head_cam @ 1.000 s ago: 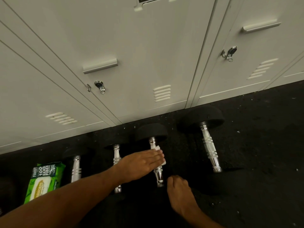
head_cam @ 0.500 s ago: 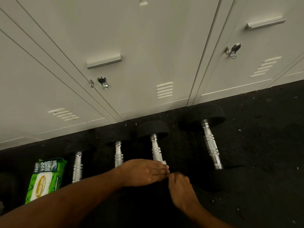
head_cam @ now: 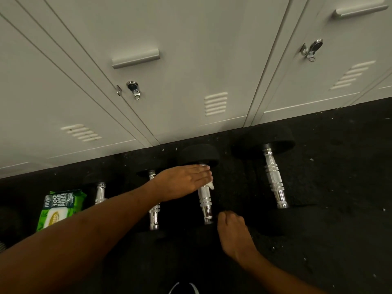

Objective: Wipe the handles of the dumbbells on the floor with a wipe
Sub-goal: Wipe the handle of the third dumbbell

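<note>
nearest to the person, the right hand rests low on the floor, its fingers curled loosely together just beside the near end of a chrome dumbbell handle. it looks to be steadying the near weight head, though that head is lost in the dark and i cannot tell if skin actually touches it.

a little further out, the left hand reaches in from the left and lies across the far part of that same handle, fingers flat and together, pressing a white wipe onto the metal; only a small corner of the wipe peeps out under the fingertips. the handle runs away from the person, near end toward the knees and far end into a round black head close to the lockers. so the left hand crosses the bar at right angles, and i'd judge the stroke to come has to travel along that near-to-far line, back down toward the right hand, over the bare ringed stretch between the two hands.

to the left, two more handles lie on the same heading, partly behind the forearm, with a green pack of wipes past them. to the right lies a larger dumbbell, its handle tilted slightly, well apart from both hands; the right hand is the nearer to it.
</note>
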`<state>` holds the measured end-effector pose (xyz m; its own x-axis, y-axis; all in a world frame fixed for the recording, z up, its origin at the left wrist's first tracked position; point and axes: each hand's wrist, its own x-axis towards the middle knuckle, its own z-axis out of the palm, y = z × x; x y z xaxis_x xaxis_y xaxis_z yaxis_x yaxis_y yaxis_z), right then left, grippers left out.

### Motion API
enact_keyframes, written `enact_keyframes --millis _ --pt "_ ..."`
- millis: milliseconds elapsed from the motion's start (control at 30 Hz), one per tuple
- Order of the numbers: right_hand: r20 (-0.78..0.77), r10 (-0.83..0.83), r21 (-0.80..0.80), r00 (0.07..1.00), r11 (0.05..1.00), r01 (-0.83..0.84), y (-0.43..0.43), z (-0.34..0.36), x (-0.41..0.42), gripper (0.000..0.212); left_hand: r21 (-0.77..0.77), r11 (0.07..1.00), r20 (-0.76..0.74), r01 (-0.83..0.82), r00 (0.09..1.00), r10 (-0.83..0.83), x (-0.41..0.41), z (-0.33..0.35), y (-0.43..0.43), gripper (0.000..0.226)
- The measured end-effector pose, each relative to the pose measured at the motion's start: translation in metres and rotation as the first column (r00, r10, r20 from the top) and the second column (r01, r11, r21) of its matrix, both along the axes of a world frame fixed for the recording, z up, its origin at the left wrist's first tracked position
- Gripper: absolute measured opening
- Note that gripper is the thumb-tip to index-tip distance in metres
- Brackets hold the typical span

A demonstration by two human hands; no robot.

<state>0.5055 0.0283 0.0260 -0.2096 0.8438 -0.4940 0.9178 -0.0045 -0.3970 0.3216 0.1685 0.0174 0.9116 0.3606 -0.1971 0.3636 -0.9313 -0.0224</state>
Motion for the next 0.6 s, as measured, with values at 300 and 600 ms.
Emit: enact_keyframes --millis 300,600 --pt "0.017 0.012 0.079 1.0 0.997 -0.013 0.001 -0.009 -0.002 0.01 -0.125 0.984 0.125 -0.129 0.982 0.144 -0.001 -0.008 -0.058 0.069" --pt "-0.001 0.046 0.012 0.999 0.999 -0.046 0.001 -0.009 0.0 0.034 -0.166 0.982 0.122 0.087 0.99 -0.067 -0.001 -0.008 -0.074 0.056"
